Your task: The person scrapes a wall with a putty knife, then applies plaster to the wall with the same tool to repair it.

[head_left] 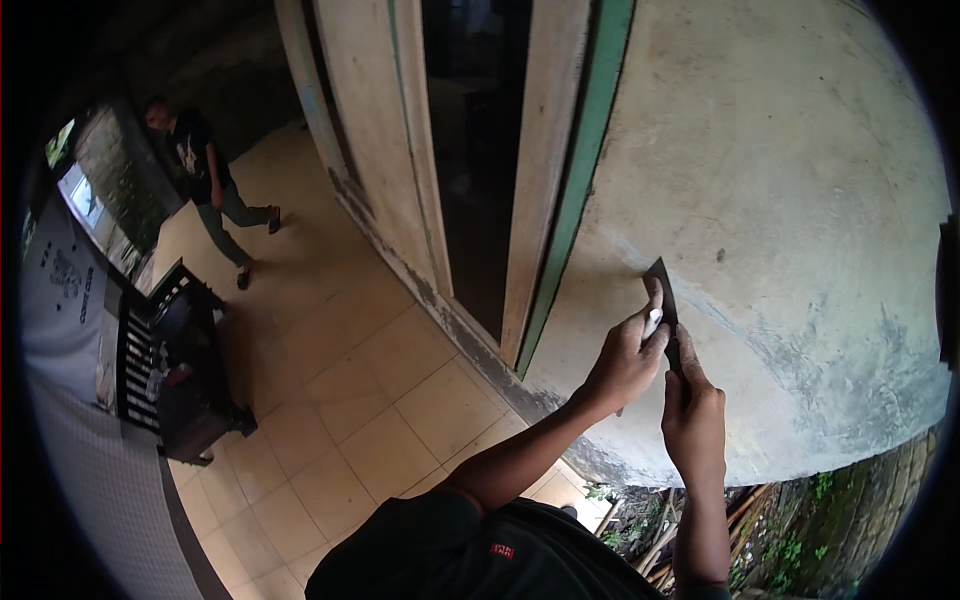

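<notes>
Both my hands are raised in front of the pale plastered wall (740, 170), right of the green door frame. My right hand (695, 410) is closed around a trowel (661, 280) with a narrow dark flat blade, pointing upward. My left hand (632, 352) is closed beside the blade, its fingers near or against it. Between its fingers shows a small white-ended tool (652, 321), mostly hidden by the hand. Whitish smears mark my fingers. A lighter streak (715, 310) slants down the wall beside the blade, toward a grey, worn patch.
Left of the wall stands a doorway with a green-edged frame (590, 170). Beige floor tiles (360, 430) spread leftward, with a dark wooden bench (190, 380) and a grey hanging cloth (70, 330). A person (210, 180) walks at the far left. Sticks and plants (740, 530) lie below the wall.
</notes>
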A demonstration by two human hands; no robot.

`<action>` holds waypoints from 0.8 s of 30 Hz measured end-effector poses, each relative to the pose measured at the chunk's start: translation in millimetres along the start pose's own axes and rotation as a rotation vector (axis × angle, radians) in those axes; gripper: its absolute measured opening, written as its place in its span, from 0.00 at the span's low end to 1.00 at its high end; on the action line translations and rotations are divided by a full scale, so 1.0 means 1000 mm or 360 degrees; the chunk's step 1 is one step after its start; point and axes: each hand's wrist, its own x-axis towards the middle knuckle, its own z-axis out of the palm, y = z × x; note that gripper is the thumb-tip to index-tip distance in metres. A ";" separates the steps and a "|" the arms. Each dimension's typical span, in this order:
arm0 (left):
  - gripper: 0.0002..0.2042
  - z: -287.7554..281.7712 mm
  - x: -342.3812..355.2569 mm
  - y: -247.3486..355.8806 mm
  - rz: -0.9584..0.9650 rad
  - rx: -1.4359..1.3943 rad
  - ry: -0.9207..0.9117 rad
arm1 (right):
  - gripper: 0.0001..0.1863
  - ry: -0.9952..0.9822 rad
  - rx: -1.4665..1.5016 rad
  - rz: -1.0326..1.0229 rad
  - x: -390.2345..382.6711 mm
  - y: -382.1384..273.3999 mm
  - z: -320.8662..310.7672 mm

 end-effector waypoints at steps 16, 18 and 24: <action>0.15 -0.011 0.019 0.005 0.0011 0.0204 0.0450 | 0.30 -0.0023 -0.0245 -0.0108 0.025 0.001 0.027; 0.15 -0.011 0.015 0.007 -0.0038 0.0125 0.0427 | 0.28 -0.0062 -0.0161 -0.0082 0.025 -0.003 0.026; 0.14 -0.016 0.016 0.005 -0.0094 0.0196 0.0356 | 0.29 -0.0056 -0.0171 -0.0064 0.021 -0.003 0.027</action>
